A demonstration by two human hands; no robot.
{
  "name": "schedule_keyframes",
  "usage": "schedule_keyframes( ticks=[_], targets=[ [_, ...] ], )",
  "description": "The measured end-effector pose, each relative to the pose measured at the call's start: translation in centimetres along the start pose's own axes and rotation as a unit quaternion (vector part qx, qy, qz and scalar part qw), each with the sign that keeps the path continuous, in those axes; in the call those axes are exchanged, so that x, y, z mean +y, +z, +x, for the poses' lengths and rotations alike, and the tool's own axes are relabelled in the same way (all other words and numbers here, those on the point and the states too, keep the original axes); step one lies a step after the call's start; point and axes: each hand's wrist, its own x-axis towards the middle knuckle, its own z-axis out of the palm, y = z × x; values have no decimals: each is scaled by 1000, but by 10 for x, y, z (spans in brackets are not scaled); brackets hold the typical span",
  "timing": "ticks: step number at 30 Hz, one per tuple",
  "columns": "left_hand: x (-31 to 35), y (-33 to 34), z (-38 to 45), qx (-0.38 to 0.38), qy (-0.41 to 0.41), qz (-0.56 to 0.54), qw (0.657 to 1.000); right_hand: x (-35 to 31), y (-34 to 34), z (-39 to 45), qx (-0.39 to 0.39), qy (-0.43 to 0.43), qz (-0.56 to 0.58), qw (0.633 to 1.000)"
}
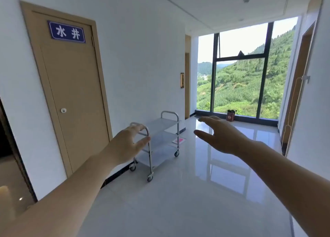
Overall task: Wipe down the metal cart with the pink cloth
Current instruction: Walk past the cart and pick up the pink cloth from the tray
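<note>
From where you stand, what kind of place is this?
Probably a corridor in an upper floor of a hotel or office building: a labelled utility door, glossy tiled floor, and a floor-to-ceiling window at the end. A metal cart stands by the wall.

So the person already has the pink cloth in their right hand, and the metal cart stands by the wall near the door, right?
Not quite. In the head view the right hand is open and empty; the pink cloth lies on the metal cart, on its middle shelf. The cart does stand by the wall near the door.
</note>
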Motion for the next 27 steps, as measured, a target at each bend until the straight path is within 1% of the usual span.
schedule_keyframes(
  ticks=[2,6,13,19,22,27],
  targets=[
    [-2,18,3,0,-6,-4,1000,9,11,1,2,5,17,1000],
    [-13,65,6,-33,-23,-7,999,33,49,-2,-33,11,35,999],
    [-66,153,49,-66,-24,-45,997,106,118,11,-86,44,22,995],
    [-120,229,131,-129,-16,-79,988,184,170,42,-112,115,-4,987],
    [-133,260,185,-153,-5,-93,984,222,181,58,-122,163,-10,979],
    [-144,316,260,-178,4,-98,979,288,197,73,-111,232,-2,966]
  ],
)
